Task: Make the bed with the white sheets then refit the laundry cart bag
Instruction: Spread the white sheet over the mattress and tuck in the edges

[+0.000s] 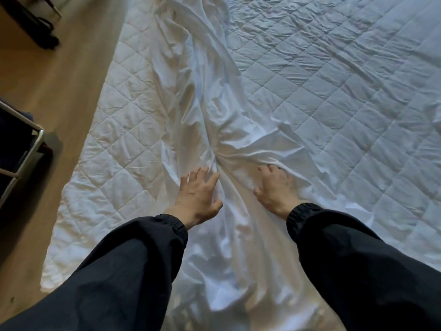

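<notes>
A rumpled white sheet [214, 111] lies in a long bunched strip down the middle of the bed, over a quilted white mattress pad [346, 91]. My left hand [199, 194] lies on the sheet with its fingers spread. My right hand [274, 187] is a little to the right, fingers bent and digging into a fold of the same sheet. Creases in the cloth radiate from a point between the two hands. Both arms wear dark sleeves. The metal frame of the laundry cart [28, 154] with dark fabric stands at the left edge.
A wooden floor [59, 75] runs along the left side of the bed. A dark object with black legs [45, 32] stands at the top left corner. The quilted pad's edge [71, 199] hangs toward the floor near the cart.
</notes>
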A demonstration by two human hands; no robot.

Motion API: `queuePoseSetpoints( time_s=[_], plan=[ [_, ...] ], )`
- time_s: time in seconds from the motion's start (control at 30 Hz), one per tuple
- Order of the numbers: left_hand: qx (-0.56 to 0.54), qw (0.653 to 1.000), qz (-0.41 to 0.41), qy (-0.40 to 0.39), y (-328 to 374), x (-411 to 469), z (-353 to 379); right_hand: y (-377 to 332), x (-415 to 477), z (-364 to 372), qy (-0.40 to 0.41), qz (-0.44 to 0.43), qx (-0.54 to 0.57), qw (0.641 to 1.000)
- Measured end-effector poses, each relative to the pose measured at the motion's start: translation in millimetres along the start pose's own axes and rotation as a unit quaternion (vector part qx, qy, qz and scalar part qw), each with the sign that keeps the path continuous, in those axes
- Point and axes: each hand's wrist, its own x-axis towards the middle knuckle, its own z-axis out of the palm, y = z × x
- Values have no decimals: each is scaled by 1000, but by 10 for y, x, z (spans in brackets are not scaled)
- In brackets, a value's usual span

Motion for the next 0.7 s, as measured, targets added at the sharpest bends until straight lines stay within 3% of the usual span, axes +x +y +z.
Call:
queuePoseSetpoints(
  time_s=[0.17, 0.33, 0.4, 0.5, 0.7],
  plan=[
    [-47, 998, -26, -20, 199, 739, -86, 44, 507, -109, 95, 13, -1, 995],
    [-244, 960, -133, 33, 335, 1375, -212, 300, 1114, -316, 137, 70, 24, 988],
    [-237, 955, -153, 92, 339, 1527, -251, 461, 1375, -397, 91, 110, 78, 987],
    [-112, 977, -125, 131, 308, 1723, -303, 651, 1667, -449, -18, 166, 117, 979],
    [-80, 990, -70, 98, 235, 2114, -414, 557, 1739, -371, -125, 89, 157, 975]
  ],
)
